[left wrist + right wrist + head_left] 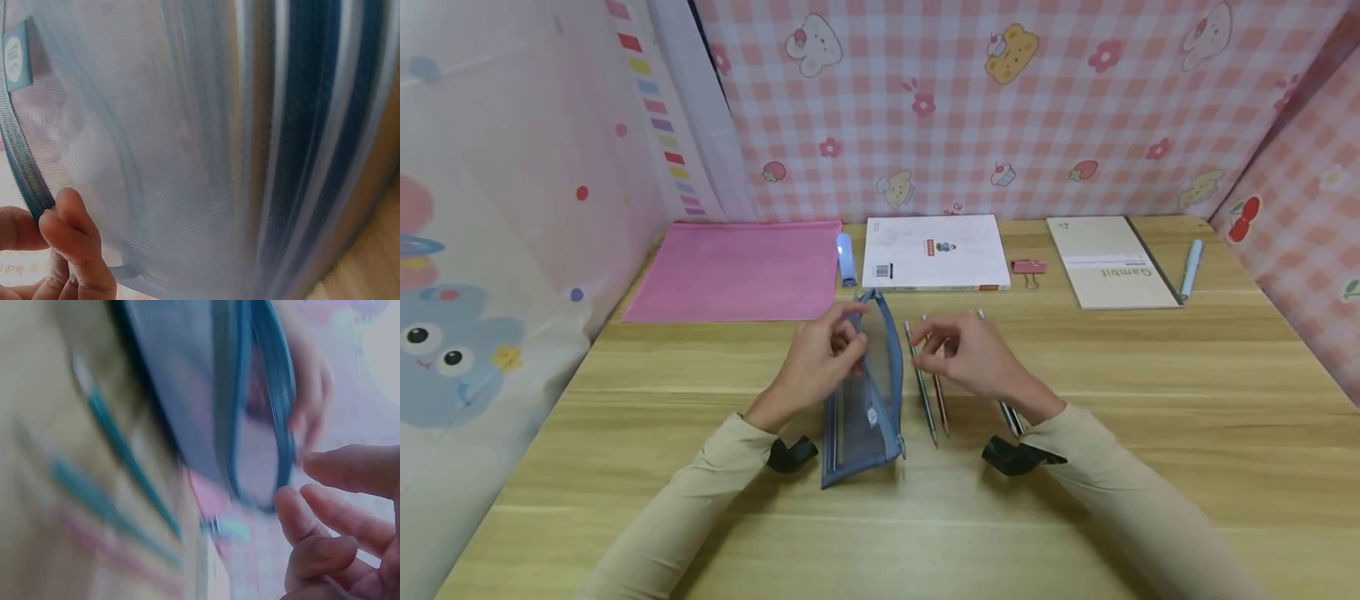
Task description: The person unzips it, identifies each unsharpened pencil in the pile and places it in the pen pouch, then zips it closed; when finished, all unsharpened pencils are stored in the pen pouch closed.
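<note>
A blue mesh pencil case [868, 408] stands tilted on the table with its zipped top gaping. My left hand [823, 354] pinches the edge of its opening between thumb and finger; the left wrist view shows the mesh and dark blue stripes close up, beside the pinching fingers [72, 231]. To the right of the case, my right hand [966, 354] hovers above the pencils, holding nothing, its thumb and forefinger slightly apart. A green pencil [921, 383] and a red pencil [940, 400] lie beside the case. More pencils [1011, 421] are partly hidden under my right wrist.
Along the back lie a pink folder [737, 271], a light blue stapler [846, 260], a white book [936, 250], a pink binder clip [1028, 267], a cream notebook [1112, 262] and a light blue pen [1191, 268]. Curtains with printed patterns enclose the wooden table [1150, 433].
</note>
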The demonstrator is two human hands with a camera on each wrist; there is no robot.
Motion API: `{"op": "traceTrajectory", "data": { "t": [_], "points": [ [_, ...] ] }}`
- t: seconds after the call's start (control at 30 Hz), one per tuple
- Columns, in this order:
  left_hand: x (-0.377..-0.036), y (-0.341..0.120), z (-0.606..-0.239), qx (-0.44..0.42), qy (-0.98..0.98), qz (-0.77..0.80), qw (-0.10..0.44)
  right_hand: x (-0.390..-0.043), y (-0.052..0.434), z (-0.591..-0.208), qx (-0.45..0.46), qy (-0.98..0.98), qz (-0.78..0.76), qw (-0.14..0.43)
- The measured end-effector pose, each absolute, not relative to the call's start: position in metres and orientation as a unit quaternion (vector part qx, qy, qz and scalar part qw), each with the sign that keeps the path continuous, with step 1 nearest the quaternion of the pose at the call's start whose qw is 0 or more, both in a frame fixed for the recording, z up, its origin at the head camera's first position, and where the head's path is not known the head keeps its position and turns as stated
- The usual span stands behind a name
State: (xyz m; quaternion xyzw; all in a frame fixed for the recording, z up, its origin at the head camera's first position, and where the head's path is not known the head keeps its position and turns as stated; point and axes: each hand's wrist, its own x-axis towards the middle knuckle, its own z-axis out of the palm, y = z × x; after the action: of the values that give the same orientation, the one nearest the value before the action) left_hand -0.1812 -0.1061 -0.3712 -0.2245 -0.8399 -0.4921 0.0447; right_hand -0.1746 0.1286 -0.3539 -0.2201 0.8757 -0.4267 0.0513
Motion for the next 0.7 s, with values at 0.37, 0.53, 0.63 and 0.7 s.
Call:
{"op": "traceTrajectory", "data": {
  "t": [0.37,0.53,0.63,0.7],
  "points": [
    [-0.182,-0.103,-0.371,-0.235,-0.841,-0.487,0.034,-0.197,0.205,-0.368,-0.202,0.931,-0.298,0.063],
    [-0.183,-0.103,-0.370,-0.241,-0.841,-0.484,0.032,-0.194,0.211,-0.379,-0.220,0.939,-0.252,0.081],
    [-0.183,-0.103,-0.372,-0.240,-0.841,-0.484,0.033,-0.192,0.209,-0.382,-0.229,0.943,-0.230,0.081],
    [-0.183,-0.103,-0.372,-0.241,-0.840,-0.485,0.034,-0.191,0.206,-0.382,-0.227,0.945,-0.220,0.087]
  ]
}}
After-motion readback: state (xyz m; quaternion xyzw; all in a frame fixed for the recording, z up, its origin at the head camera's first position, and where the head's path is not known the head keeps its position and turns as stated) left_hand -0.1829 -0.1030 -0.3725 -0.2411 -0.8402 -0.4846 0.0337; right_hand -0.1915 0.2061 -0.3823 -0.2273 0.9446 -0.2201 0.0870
